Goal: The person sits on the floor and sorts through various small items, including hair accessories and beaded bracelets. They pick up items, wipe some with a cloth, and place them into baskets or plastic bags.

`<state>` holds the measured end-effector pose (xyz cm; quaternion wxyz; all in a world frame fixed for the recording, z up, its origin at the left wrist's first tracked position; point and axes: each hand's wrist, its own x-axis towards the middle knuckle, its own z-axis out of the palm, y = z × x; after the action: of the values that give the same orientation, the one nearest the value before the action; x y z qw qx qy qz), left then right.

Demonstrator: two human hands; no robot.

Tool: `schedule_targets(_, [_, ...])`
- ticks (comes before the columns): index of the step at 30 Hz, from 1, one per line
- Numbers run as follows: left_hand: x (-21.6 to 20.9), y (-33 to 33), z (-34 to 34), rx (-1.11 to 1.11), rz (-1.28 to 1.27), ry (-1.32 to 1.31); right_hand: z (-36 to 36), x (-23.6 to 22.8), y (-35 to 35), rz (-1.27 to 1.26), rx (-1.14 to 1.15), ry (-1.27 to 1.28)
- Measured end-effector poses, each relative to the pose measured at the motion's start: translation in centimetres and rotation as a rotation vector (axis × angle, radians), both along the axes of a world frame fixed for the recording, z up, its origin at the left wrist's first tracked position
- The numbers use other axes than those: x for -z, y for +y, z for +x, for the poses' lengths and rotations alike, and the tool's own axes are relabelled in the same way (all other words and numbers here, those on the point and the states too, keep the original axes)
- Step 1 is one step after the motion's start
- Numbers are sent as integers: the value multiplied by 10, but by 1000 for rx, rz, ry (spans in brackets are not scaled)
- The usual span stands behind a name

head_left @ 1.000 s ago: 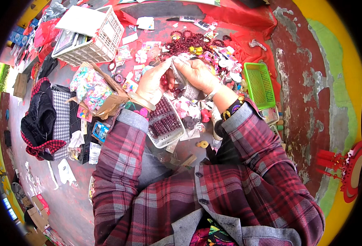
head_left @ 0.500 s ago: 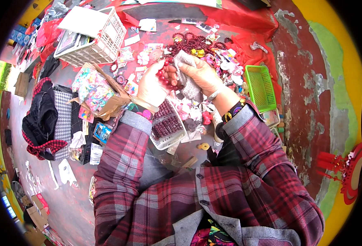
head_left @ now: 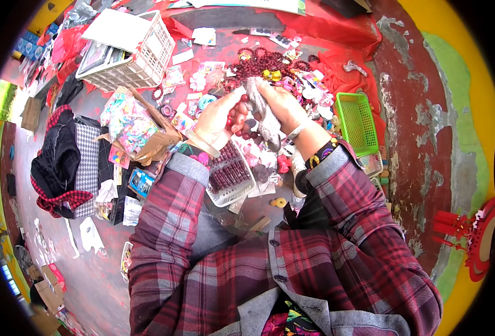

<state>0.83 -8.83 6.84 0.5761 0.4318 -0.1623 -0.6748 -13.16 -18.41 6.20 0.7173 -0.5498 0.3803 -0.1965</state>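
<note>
My left hand [head_left: 218, 119] is closed around a string of dark red beads [head_left: 239, 116], whose beads show between its fingers. In my right hand [head_left: 284, 106] is a crumpled grey cloth [head_left: 265, 120], pressed against the beads. The two hands meet over a white plastic basket [head_left: 238, 194] that holds rows of dark red bead bracelets [head_left: 228, 168]. Beyond the hands lies a heap of dark red bead strings [head_left: 261, 63] with small gold-coloured pieces [head_left: 271, 74] among them. Parts of the held beads are hidden by my fingers and the cloth.
A green basket [head_left: 358, 120] stands to the right, a large white crate [head_left: 141, 59] at the far left. Nearer on the left are an open carton of colourful packets [head_left: 129, 123] and dark clothing [head_left: 54, 162]. Pink and white trinkets [head_left: 261, 159] lie below my hands.
My right hand has shifted the grey cloth slightly downward and turned it along the beads. My left hand's fingers have curled further round the beads.
</note>
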Motion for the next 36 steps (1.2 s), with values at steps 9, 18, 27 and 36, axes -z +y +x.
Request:
schedule_targets(9, [17,-7,15,-268,-114,225,8,-29,23,279,-98,-518])
schedule_targets(18, [4,-1,-3,-30,31,-46,1,-13,14,32,-154,-321])
schedule_targets(27, [6,-1,-5,-79,-44,50,3,-6,9,161,66,-179])
schedule_targets(36, [6,-5,2,-205,-66,173,4,-5,12,113,-119,-379])
